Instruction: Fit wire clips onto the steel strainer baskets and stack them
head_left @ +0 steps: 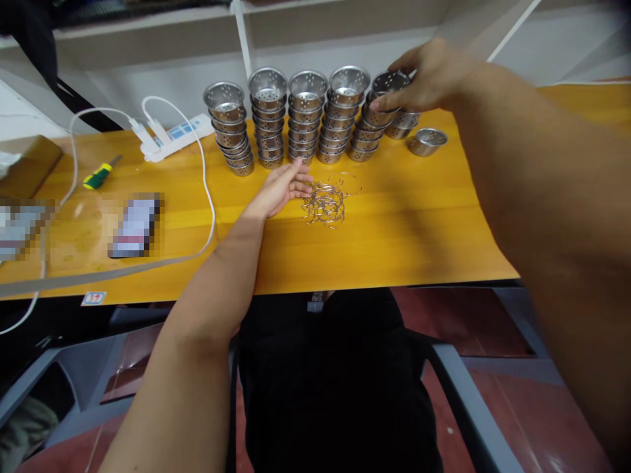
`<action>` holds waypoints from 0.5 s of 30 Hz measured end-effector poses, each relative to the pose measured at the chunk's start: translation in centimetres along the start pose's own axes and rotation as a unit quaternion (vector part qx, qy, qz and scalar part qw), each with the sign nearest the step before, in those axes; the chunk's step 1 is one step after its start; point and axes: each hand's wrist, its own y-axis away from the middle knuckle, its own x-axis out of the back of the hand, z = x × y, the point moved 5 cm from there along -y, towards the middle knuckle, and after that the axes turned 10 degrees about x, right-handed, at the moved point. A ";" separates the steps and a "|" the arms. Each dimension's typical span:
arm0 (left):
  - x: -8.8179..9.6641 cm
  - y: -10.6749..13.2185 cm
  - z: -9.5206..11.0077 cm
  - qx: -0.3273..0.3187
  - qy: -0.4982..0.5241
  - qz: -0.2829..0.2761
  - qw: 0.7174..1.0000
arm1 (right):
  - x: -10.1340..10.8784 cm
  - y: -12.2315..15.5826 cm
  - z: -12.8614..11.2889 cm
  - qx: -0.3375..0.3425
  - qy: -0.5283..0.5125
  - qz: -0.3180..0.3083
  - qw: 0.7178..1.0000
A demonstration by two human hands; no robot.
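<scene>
My right hand [419,82] grips a perforated metal cup [380,117] at the top of a leaning stack, thumb on the near side. Part of that cup is hidden behind the fingers. To its left stand several stacks of the same cups [308,118], nested one in another. My left hand [286,187] rests palm inward on the table, its fingers extended beside a tangled pile of thin bent wires [325,202]. Those fingertips reach the pile's left edge; whether they touch any wire I cannot tell. A single low metal cup [428,141] sits right of the stacks.
A white power strip [177,136] with plugged-in cables [210,197] lies at the left. Near it are a screwdriver [101,175], a blurred phone [135,226] and a brown box [32,164]. Shelving [305,39] stands behind the wooden table [384,243].
</scene>
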 end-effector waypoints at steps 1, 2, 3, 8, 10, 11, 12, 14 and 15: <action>0.0 0.0 0.0 -0.001 0.002 -0.002 1.000 | 0.0 0.2 -0.2 -0.002 0.003 -0.006 1.000; 0.0 0.1 0.0 -0.001 0.003 -0.002 1.000 | -0.1 0.3 -0.2 -0.001 -0.004 -0.008 1.000; 0.0 0.1 0.1 -0.002 0.003 0.000 1.000 | -0.2 0.4 -0.1 0.003 -0.022 -0.002 1.000; -0.1 0.3 0.2 0.001 -0.005 0.008 1.000 | 0.1 -0.1 4.5 -0.063 -0.089 0.217 0.970; 0.0 0.3 0.3 0.002 -0.003 0.009 1.000 | -0.7 -0.7 7.1 -0.111 -0.044 0.215 0.969; 0.0 0.3 0.3 0.003 -0.003 0.010 1.000 | -1.4 -1.0 8.2 -0.122 -0.022 0.178 0.976; 0.0 0.3 0.3 0.004 -0.002 0.011 1.000 | -2.0 -1.4 9.2 -0.128 -0.011 0.153 0.980; 0.1 0.2 0.2 0.006 -0.003 0.012 1.000 | -3.4 -1.9 10.6 -0.130 0.004 0.116 0.985; 0.1 0.2 0.2 0.007 -0.003 0.011 1.000 | -4.0 -2.1 11.2 -0.133 0.006 0.110 0.985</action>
